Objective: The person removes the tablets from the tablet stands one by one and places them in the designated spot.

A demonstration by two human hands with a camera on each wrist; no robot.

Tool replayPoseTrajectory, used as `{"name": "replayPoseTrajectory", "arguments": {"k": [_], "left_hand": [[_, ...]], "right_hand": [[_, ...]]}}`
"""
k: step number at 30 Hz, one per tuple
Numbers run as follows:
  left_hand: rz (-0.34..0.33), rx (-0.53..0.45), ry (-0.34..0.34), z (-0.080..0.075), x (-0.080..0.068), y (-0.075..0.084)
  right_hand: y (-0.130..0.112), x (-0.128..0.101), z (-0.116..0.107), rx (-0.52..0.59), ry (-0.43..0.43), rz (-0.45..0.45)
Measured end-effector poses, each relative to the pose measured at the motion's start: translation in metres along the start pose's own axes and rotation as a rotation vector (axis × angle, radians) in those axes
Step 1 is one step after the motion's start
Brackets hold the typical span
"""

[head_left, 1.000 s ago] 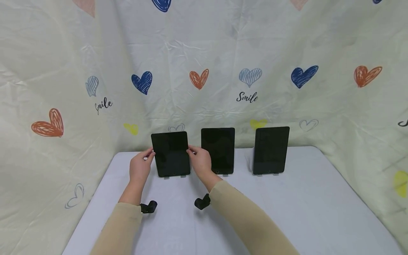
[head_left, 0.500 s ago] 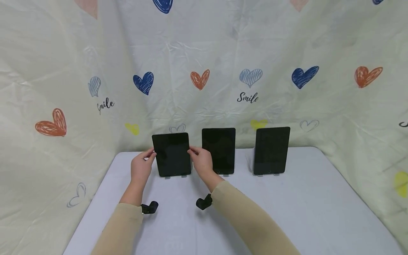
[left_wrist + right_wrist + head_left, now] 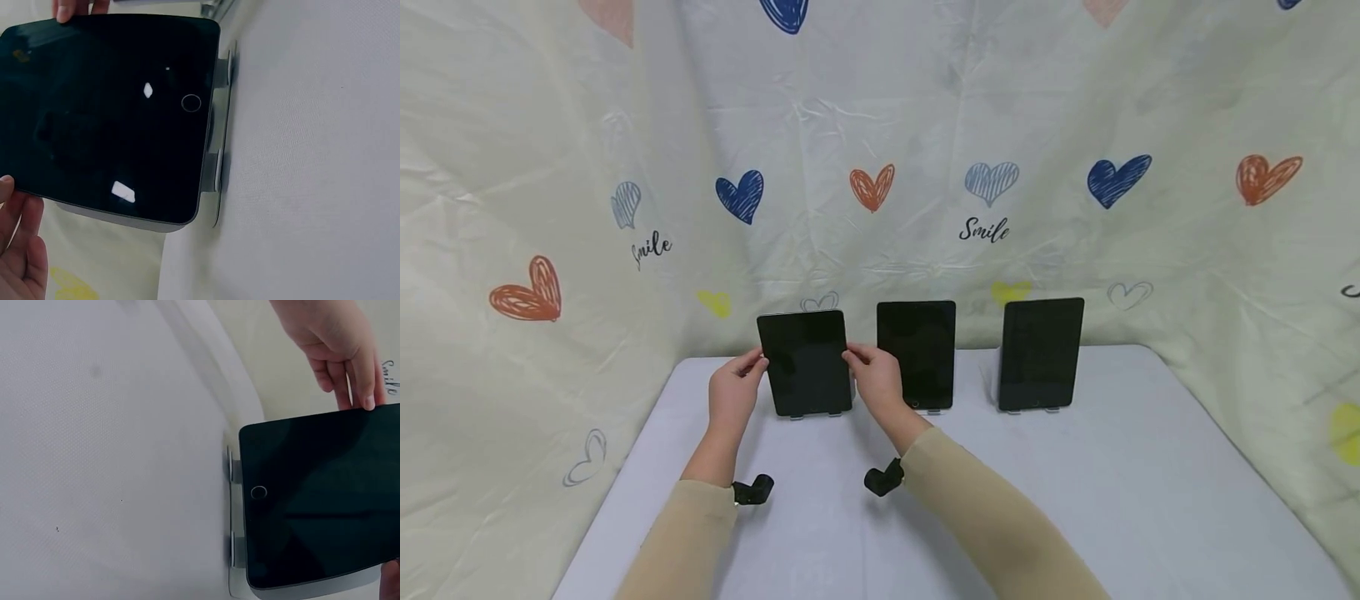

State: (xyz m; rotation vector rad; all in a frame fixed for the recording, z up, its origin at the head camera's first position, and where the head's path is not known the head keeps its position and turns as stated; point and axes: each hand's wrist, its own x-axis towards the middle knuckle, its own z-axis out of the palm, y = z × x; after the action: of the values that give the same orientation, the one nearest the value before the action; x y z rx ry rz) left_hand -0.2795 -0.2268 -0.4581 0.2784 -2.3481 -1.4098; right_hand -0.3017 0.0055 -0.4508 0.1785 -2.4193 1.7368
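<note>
A black tablet (image 3: 806,367) leans upright on a grey metal stand (image 3: 220,169) at the back left of the table. My left hand (image 3: 732,400) pinches its left edge, thumb at the screen side. My right hand (image 3: 877,382) pinches the opposite edge at about the same height. In the left wrist view, the tablet's home-button end is beside the two hooked lips of the stand. The right wrist view shows my left hand (image 3: 340,353) at the tablet's far edge. Most of the stand is hidden behind the tablet.
To the right, a second tablet (image 3: 916,354) and a third tablet (image 3: 1041,354) stand on similar supports. My right hand is close to the second one. The white table (image 3: 1075,500) meets a hanging cloth (image 3: 925,125) printed with hearts at the back.
The head view has shifted very slightly. Both hands keep the same pinch on the left tablet, which stays nearly in place.
</note>
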Motion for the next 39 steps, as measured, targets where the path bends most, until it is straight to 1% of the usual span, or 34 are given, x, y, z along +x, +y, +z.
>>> {"name": "replayPoseTrajectory", "arguments": {"k": [5, 12, 21, 28, 32, 35, 39], "left_hand": [[-0.017, -0.045, -0.004, -0.001, -0.004, 0.002], [-0.013, -0.047, -0.007, 0.001, -0.012, 0.005], [0.025, -0.062, -0.006, 0.003, -0.023, 0.009], [0.002, -0.082, -0.018, 0.004, -0.034, 0.010], [0.019, -0.076, -0.016, 0.004, -0.037, 0.013], [0.025, -0.080, -0.033, 0.004, -0.039, 0.015], [-0.001, -0.078, -0.069, 0.003, -0.042, 0.016]], "right_hand": [[-0.001, -0.004, -0.002, 0.017, 0.002, 0.006], [-0.001, -0.012, -0.007, 0.044, 0.013, 0.031], [0.004, -0.019, -0.016, 0.084, 0.008, 0.081], [0.007, -0.025, -0.021, 0.109, -0.019, 0.096], [0.008, -0.029, -0.025, 0.117, -0.029, 0.108], [0.008, -0.031, -0.028, 0.123, -0.026, 0.121], [0.008, -0.033, -0.031, 0.129, -0.028, 0.142]]}}
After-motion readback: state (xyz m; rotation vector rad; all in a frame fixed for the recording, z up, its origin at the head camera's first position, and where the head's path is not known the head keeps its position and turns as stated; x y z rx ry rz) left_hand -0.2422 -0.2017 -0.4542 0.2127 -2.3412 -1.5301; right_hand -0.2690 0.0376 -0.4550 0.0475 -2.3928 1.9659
